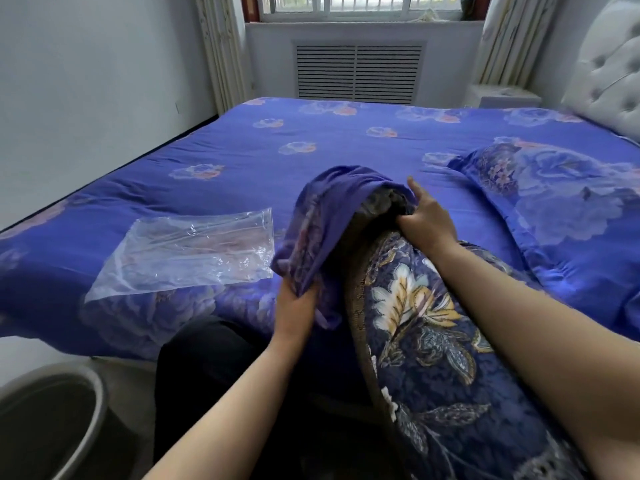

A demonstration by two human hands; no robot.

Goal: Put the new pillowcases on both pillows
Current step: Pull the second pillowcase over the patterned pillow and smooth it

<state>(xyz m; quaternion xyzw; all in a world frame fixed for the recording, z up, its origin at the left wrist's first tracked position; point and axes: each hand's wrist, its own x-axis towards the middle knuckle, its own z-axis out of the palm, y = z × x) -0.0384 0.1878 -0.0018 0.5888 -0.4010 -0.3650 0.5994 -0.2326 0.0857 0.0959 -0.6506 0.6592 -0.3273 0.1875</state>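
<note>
- A bedroom: the bed (311, 140) under a blue floral sheet fills the middle, with a window and vent grille on the far wall and a tufted headboard (609, 81) at far right.
- At near left stands a grey bin (52, 410); right of it an empty clear plastic bag (194, 251) lies on the sheet.
- The left hand (298, 306) is clenched on the bunched lower end of the new pillowcase (325, 220). This is thin, limp cloth, light and apt to slip, so it is best gripped at the hem of its opening.
- The pillow (443, 358), dark floral, soft and bulky, leans from the near right toward the bed; its far end sits just inside the pillowcase mouth.
- The right hand (426, 216) grips that far corner, thumb raised.
- At far right a second pillow (561, 192) lies already covered.
</note>
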